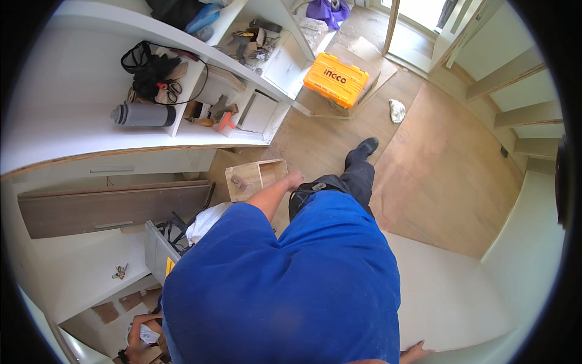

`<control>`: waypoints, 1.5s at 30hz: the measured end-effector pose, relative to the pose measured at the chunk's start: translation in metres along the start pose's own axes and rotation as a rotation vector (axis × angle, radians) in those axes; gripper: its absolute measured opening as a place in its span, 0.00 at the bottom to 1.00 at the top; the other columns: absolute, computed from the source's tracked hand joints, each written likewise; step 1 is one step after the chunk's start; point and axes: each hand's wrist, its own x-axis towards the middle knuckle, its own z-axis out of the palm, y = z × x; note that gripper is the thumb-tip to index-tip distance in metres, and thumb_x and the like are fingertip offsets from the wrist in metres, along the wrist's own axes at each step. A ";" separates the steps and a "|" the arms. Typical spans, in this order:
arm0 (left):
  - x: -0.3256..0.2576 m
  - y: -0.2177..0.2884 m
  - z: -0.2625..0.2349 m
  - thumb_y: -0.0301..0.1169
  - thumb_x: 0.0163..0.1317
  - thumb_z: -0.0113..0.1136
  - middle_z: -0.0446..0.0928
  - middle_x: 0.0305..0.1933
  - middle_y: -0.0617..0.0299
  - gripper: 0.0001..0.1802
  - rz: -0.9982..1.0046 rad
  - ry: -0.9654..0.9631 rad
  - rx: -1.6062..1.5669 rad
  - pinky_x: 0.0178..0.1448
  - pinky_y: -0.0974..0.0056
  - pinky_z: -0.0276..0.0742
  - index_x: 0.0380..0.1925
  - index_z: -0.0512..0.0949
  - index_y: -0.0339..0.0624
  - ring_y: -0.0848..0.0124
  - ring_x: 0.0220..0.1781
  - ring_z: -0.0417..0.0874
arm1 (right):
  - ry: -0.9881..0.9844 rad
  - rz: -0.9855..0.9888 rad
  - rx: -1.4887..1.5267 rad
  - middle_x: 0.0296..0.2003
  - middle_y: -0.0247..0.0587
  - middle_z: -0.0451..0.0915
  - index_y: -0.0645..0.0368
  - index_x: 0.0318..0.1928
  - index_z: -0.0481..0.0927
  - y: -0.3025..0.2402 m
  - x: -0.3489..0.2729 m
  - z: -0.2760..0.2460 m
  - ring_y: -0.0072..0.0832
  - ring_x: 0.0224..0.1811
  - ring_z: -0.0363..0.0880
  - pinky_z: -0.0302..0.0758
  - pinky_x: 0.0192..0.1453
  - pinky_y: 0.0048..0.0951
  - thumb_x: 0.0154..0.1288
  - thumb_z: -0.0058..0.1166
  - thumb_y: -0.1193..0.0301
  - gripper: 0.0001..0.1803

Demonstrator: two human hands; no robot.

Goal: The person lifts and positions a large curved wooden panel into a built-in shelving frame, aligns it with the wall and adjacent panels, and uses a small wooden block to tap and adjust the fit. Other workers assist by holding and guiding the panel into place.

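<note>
My left hand (pixel 295 181) hangs beside my hip with its fingers curled, close to a black pouch or strap (pixel 306 193) at my waist. Whatever it may hold is hidden. Just beyond it a light wooden drawer box (pixel 273 171) stands on the floor, with a small block in it. At the lower right my right hand (pixel 417 352) reaches out past my blue shirt. Its fingers are stretched out and apart, touching or very near the lower edge of a large white board (pixel 448 291).
White shelving (pixel 151 139) on the left holds a grey bottle (pixel 142 114), scissors and tools. An orange tool case (pixel 335 80) sits ahead, near a crumpled white bag (pixel 397 111). A brown panel (pixel 442 164) covers floor at right. Another person (pixel 145 333) is low at lower left.
</note>
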 end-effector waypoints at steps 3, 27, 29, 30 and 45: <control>-0.004 -0.008 -0.006 0.50 0.62 0.69 0.88 0.32 0.48 0.23 -0.060 -0.062 -0.002 0.39 0.53 0.84 0.35 0.89 0.37 0.57 0.32 0.90 | 0.021 -0.058 -0.059 0.79 0.66 0.60 0.68 0.83 0.47 -0.015 0.014 0.002 0.53 0.76 0.68 0.66 0.81 0.45 0.74 0.60 0.68 0.48; 0.147 0.035 -0.239 0.42 0.68 0.61 0.83 0.39 0.50 0.19 0.388 -0.491 0.521 0.42 0.53 0.84 0.43 0.83 0.35 0.57 0.39 0.87 | 0.042 0.310 0.250 0.78 0.61 0.64 0.42 0.86 0.41 -0.104 -0.330 -0.005 0.56 0.77 0.69 0.67 0.78 0.45 0.73 0.57 0.73 0.51; 0.153 0.088 -0.248 0.42 0.70 0.60 0.81 0.31 0.56 0.16 0.127 -0.458 0.286 0.34 0.56 0.83 0.37 0.82 0.38 0.60 0.31 0.85 | 0.023 0.363 0.257 0.77 0.60 0.67 0.40 0.86 0.41 -0.110 -0.342 -0.009 0.56 0.74 0.72 0.69 0.76 0.45 0.74 0.56 0.72 0.50; 0.181 0.101 -0.257 0.39 0.66 0.62 0.82 0.31 0.54 0.11 0.668 -0.506 0.795 0.34 0.51 0.82 0.35 0.81 0.42 0.55 0.31 0.86 | -0.036 0.430 0.220 0.76 0.59 0.68 0.39 0.86 0.42 -0.117 -0.343 -0.013 0.56 0.73 0.73 0.70 0.75 0.45 0.74 0.55 0.72 0.49; 0.076 0.316 -0.042 0.37 0.70 0.66 0.88 0.44 0.51 0.21 1.002 -0.822 0.783 0.44 0.59 0.86 0.55 0.83 0.32 0.65 0.36 0.89 | 0.122 0.305 0.271 0.62 0.67 0.80 0.38 0.86 0.43 -0.138 -0.330 0.031 0.61 0.63 0.81 0.76 0.68 0.54 0.74 0.58 0.69 0.50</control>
